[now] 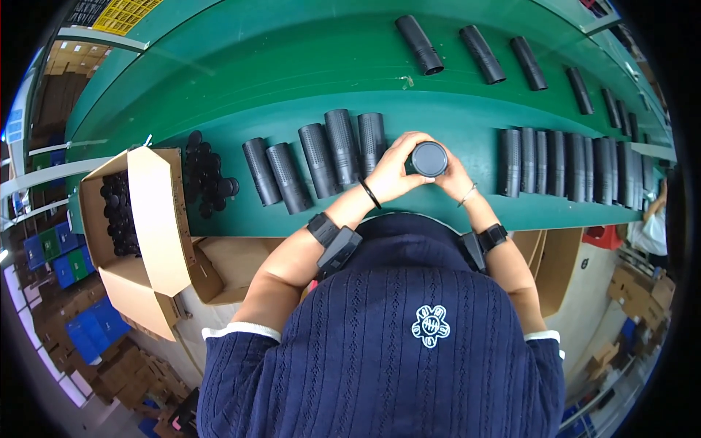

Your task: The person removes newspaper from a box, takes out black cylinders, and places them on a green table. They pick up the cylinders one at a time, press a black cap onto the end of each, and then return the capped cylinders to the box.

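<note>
Between my hands, over the near part of the green bench, is a black cylindrical tube (pixel 428 159) seen end-on, its round dark-grey end facing up. My left hand (pixel 394 174) wraps its left side, with the thumb along the near edge. From the right, my right hand (pixel 456 178) closes round the same tube; some of its fingers are hidden. Just left of my left hand lie several black textured tubes (pixel 319 157). Farther left, a loose heap of small black round caps (pixel 207 175) rests on the bench.
An opened cardboard box (pixel 162 226) with black caps stands at the bench's left end. To the right, a row of black tubes (pixel 555 164) lies side by side. More tubes (pixel 482 55) are spaced along the far green strip (pixel 292 58). Another person (pixel 652 226) is at far right.
</note>
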`<state>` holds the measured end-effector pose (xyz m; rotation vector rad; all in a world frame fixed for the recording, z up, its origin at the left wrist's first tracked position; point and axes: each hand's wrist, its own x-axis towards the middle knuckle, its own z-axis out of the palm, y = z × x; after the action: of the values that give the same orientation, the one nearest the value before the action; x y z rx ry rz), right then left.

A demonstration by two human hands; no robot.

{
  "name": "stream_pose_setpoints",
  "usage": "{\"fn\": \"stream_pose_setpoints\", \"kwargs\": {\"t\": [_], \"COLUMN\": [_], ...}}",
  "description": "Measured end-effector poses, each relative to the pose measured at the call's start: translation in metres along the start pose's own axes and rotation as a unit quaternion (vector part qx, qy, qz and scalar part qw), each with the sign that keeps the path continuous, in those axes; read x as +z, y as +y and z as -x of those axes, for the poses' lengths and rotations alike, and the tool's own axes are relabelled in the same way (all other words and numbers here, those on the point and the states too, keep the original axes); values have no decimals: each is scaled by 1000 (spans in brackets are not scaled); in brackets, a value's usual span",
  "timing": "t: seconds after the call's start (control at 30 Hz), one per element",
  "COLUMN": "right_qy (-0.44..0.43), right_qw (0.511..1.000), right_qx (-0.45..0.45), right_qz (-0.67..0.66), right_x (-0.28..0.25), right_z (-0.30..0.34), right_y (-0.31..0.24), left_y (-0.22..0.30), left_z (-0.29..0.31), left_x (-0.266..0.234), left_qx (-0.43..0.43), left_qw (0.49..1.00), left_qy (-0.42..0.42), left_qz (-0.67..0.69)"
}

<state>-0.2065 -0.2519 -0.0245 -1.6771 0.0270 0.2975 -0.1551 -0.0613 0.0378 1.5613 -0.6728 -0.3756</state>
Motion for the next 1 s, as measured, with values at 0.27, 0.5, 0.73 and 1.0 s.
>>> {"fn": "stream_pose_setpoints", "kwargs": {"t": [0.27,0.5,0.73,1.0], "right_qy": [-15,12,78,-36], "right_qw": [998,996,966,999], "right_qx": [7,-71,-123,16], "right_qz": [-62,52,211,19], "right_x": [-1,5,15,-2], "right_z": [4,16,19,11], "right_y": [-13,-83,-75,-24], "left_y": [-2,-19,-8,-28], "left_z": [-2,1,6,-6], "left_x": [-2,-3,-3,-17], "left_qx": [-30,-36,-33,-98], "left_qw": [1000,999,998,985], "left_qy": [5,9,22,37], "left_qz": [8,-29,-47,135]}}
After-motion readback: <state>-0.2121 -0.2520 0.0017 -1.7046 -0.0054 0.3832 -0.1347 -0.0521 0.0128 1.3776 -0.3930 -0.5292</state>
